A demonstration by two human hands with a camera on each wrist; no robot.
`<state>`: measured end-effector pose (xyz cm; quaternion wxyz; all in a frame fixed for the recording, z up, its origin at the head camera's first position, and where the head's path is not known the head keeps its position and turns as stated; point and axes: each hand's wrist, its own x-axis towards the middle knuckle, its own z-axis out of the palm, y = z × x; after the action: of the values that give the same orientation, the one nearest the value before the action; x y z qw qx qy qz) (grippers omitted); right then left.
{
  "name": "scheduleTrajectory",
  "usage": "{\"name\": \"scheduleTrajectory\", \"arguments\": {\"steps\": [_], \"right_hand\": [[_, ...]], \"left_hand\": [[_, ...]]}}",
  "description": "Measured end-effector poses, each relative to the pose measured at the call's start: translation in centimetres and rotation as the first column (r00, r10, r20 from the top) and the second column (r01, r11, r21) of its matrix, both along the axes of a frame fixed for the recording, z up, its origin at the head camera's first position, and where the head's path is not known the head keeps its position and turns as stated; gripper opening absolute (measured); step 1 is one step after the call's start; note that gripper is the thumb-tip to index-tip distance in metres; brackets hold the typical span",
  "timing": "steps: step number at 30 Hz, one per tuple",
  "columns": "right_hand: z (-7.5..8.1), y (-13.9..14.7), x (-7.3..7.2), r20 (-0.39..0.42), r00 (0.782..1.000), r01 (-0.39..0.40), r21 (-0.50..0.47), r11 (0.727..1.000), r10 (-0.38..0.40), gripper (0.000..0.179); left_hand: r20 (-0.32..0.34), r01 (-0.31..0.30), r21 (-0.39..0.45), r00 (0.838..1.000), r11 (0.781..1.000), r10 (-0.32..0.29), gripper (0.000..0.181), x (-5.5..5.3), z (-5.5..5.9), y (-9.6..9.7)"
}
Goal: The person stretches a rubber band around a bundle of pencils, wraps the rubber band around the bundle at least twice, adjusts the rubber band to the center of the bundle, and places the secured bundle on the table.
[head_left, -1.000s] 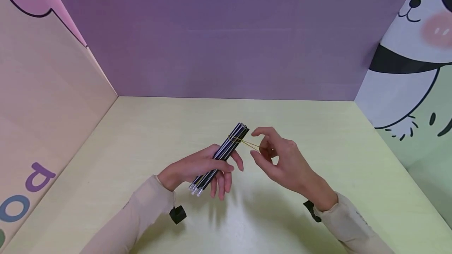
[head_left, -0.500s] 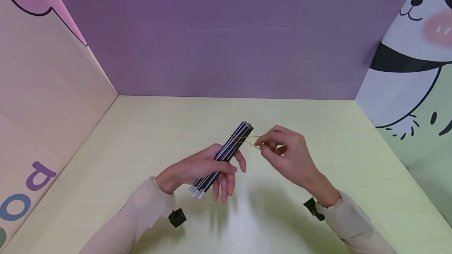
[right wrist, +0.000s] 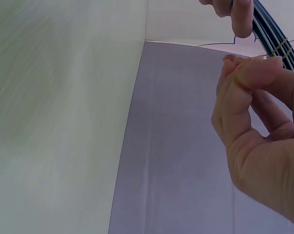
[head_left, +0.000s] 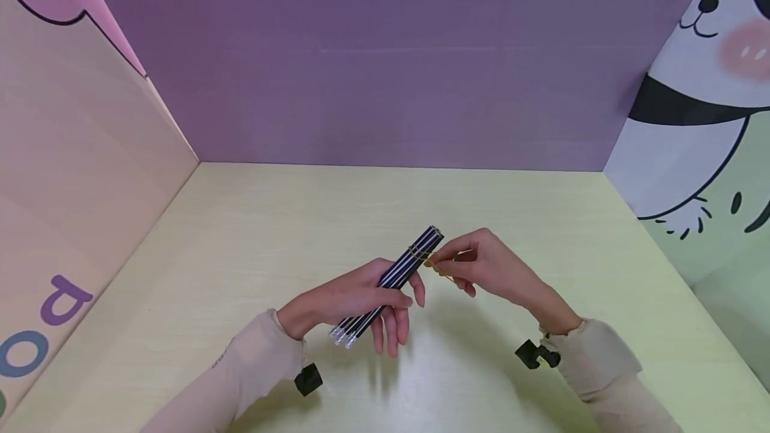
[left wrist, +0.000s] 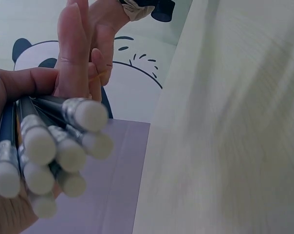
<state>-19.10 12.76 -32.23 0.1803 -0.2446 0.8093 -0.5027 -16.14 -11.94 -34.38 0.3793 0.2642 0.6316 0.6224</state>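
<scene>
My left hand (head_left: 351,295) grips a bundle of dark, light-striped pencils (head_left: 400,274) slantwise above the table, the thumb across them. In the left wrist view, their white eraser ends (left wrist: 40,146) with silvery ferrules point toward the camera. A thin yellow rubber band (head_left: 416,254) goes around the bundle near its far end. My right hand (head_left: 496,271) pinches a loop of that band between thumb and fingers, close beside the pencils. In the right wrist view, the looped band (right wrist: 240,78) shows at the fingertips. The pencils' far tips are too small to make out.
A pale wooden table (head_left: 289,212) lies beneath both hands. It is bounded by a purple back panel (head_left: 385,65), a pinkish left panel (head_left: 84,152) and a right panel (head_left: 710,246) with a cartoon panda. Black devices (head_left: 309,379) sit at both wrists.
The stretched band has slackened as my right hand came in close to the pencils. Both hands and the bundle have shifted slightly, the left hand moving right and nearer.
</scene>
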Motion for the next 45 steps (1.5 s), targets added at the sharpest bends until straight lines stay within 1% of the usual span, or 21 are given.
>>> {"name": "scheduleTrajectory", "arguments": {"steps": [5, 8, 11, 14, 17, 19, 22, 24, 25, 26, 27, 29, 30, 32, 34, 36, 38, 39, 41, 43, 45], "right_hand": [[-0.1, 0.0, -0.3, 0.025, 1.0, -0.008, 0.051, 0.999, 0.006, 0.008], [-0.2, -0.1, -0.5, 0.028, 0.999, -0.026, 0.085, 0.996, 0.024, 0.01], [-0.4, 0.1, -0.6, 0.008, 0.998, -0.058, 0.124, 0.991, 0.058, 0.013], [-0.6, 0.4, -0.6, -0.04, 0.994, -0.091, 0.177, 0.98, 0.099, 0.015], [-0.6, 0.7, -0.4, -0.116, 0.982, -0.118, 0.252, 0.96, 0.151, 0.018], [-0.5, 0.7, 0.0, -0.174, 0.967, -0.118, 0.329, 0.937, 0.183, 0.023], [-0.1, 0.4, 0.9, -0.255, 0.945, -0.079, 0.436, 0.897, 0.207, 0.031], [0.2, 0.0, 1.6, -0.336, 0.918, -0.017, 0.499, 0.866, 0.211, 0.038], [0.3, -0.2, 2.0, -0.38, 0.9, 0.02, 0.523, 0.852, 0.212, 0.041], [0.4, -0.4, 2.4, -0.432, 0.875, 0.062, 0.547, 0.835, 0.218, 0.041], [0.5, -0.7, 2.8, -0.489, 0.841, 0.105, 0.567, 0.817, 0.232, 0.042], [0.5, -1.3, 3.5, -0.596, 0.758, 0.197, 0.597, 0.778, 0.266, 0.039], [0.4, -1.5, 3.9, -0.643, 0.71, 0.241, 0.604, 0.759, 0.286, 0.037], [0.2, -2.1, 4.5, -0.714, 0.622, 0.322, 0.608, 0.726, 0.322, 0.036], [-0.2, -2.6, 4.9, -0.766, 0.544, 0.382, 0.59, 0.711, 0.343, 0.035], [-0.7, -3.0, 5.2, -0.809, 0.472, 0.432, 0.559, 0.708, 0.351, 0.032], [-1.1, -3.5, 5.4, -0.836, 0.426, 0.467, 0.53, 0.707, 0.346, 0.027], [-1.4, -3.6, 5.4, -0.847, 0.409, 0.48, 0.515, 0.71, 0.338, 0.024], [-1.8, -3.9, 5.5, -0.865, 0.383, 0.502, 0.49, 0.713, 0.325, 0.019], [-2.2, -4.2, 5.5, -0.884, 0.361, 0.504, 0.454, 0.735, 0.298, 0.017], [-2.4, -4.4, 5.5, -0.913, 0.32, 0.495, 0.39, 0.777, 0.254, 0.019]], "left_hand": [[-0.013, 0.002, -0.013, 1.0, 1.0, -0.002, 0.015, 0.2, -0.1, -0.1], [-0.043, 0.0, -0.038, 0.999, 0.999, -0.001, 0.014, 0.3, -0.3, 0.0], [-0.072, -0.005, -0.084, 0.997, 0.996, -0.001, 0.014, 0.6, -0.6, 0.3], [-0.089, -0.007, -0.152, 0.996, 0.988, -0.006, 0.015, 0.9, -0.9, 0.7], [-0.088, 0.002, -0.22, 0.996, 0.975, -0.022, 0.016, 1.2, -1.2, 0.8], [-0.087, 0.011, -0.262, 0.996, 0.965, -0.035, 0.018, 1.3, -1.4, 0.8], [-0.083, 0.015, -0.304, 0.996, 0.952, -0.042, 0.02, 1.4, -1.6, 0.8], [-0.079, 0.001, -0.327, 0.997, 0.945, -0.028, 0.021, 1.4, -1.7, 0.9], [-0.081, -0.008, -0.337, 0.997, 0.942, -0.02, 0.021, 1.4, -1.7, 0.9], [-0.083, -0.019, -0.35, 0.997, 0.937, -0.011, 0.021, 1.3, -1.7, 0.9], [-0.09, -0.033, -0.363, 0.996, 0.931, 0.0, 0.021, 1.3, -1.7, 0.9], [-0.11, -0.06, -0.387, 0.994, 0.92, 0.019, 0.02, 1.2, -1.7, 0.9], [-0.129, -0.077, -0.398, 0.991, 0.914, 0.027, 0.02, 1.2, -1.7, 1.0], [-0.168, -0.109, -0.421, 0.985, 0.9, 0.041, 0.019, 1.2, -1.8, 1.0], [-0.198, -0.137, -0.442, 0.979, 0.887, 0.052, 0.019, 1.2, -1.7, 1.0], [-0.221, -0.159, -0.454, 0.973, 0.877, 0.062, 0.019, 1.1, -1.7, 1.0], [-0.23, -0.172, -0.461, 0.971, 0.871, 0.07, 0.019, 1.0, -1.7, 0.9], [-0.234, -0.177, -0.459, 0.969, 0.871, 0.073, 0.019, 0.9, -1.7, 0.8], [-0.247, -0.187, -0.452, 0.966, 0.872, 0.08, 0.02, 0.7, -1.8, 0.6], [-0.251, -0.2, -0.44, 0.963, 0.875, 0.094, 0.019, 0.5, -1.8, 0.4], [-0.249, -0.213, -0.428, 0.962, 0.878, 0.112, 0.019, 0.3, -1.7, 0.1]]}}
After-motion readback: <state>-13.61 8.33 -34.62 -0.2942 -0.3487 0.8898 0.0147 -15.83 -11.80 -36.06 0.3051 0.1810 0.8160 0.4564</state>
